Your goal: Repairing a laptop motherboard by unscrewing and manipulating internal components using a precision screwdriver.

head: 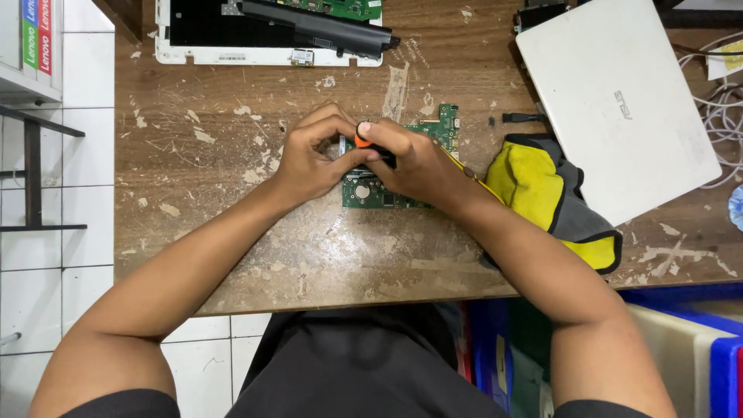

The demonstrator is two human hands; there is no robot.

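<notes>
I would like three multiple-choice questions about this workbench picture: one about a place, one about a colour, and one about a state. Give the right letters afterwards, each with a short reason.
1. Where does the yellow and grey cloth lie?
A. Right of the green circuit board, partly under the white laptop
B. On the floor tiles
C. On top of the opened laptop base

2. What colour is the end of the tool handle between the hands?
A. Blue
B. Orange
C. White

3. What is the state of the white laptop at the right?
A. Open, screen lit
B. Broken in two
C. Closed, lid facing up

Answers:
1 A: the cloth lies on the wooden table beside the board, its upper edge reaching under the laptop.
2 B: an orange cap shows where the right hand and left hand meet.
3 C: only its flat lid is visible.
</notes>
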